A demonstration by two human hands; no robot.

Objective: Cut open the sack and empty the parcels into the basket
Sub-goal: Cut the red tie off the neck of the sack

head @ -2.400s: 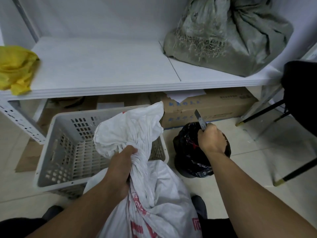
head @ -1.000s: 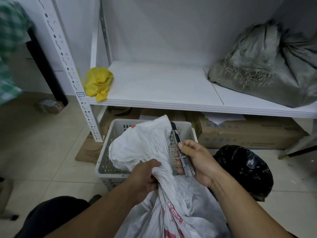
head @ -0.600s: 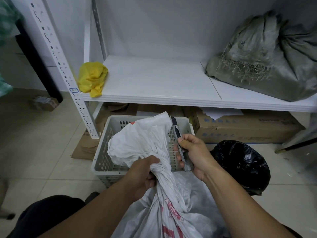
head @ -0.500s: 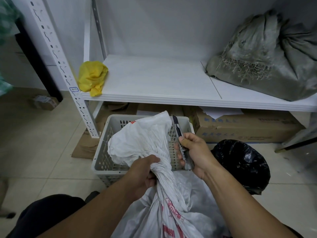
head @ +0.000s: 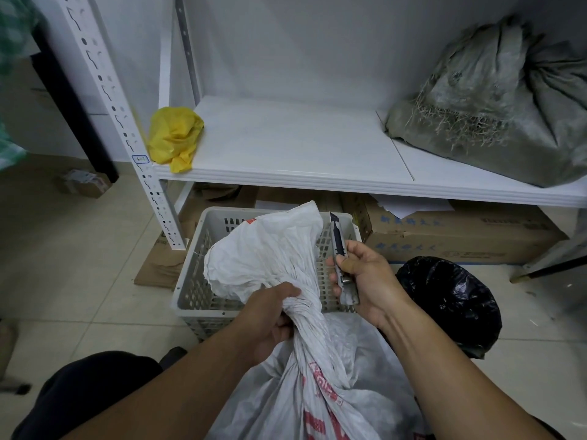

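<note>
Left hand (head: 270,315) clamped round the twisted neck of the white sack (head: 317,392); loose top of sack flares above the fist, in front of the grey basket (head: 190,290). Right hand (head: 368,281) closed on a utility knife (head: 340,252), blade end up, just beside the sack's gathered top. Basket on the floor below the white shelf (head: 286,144). Black bag (head: 451,300) to the right

No legible text anywhere.
</note>
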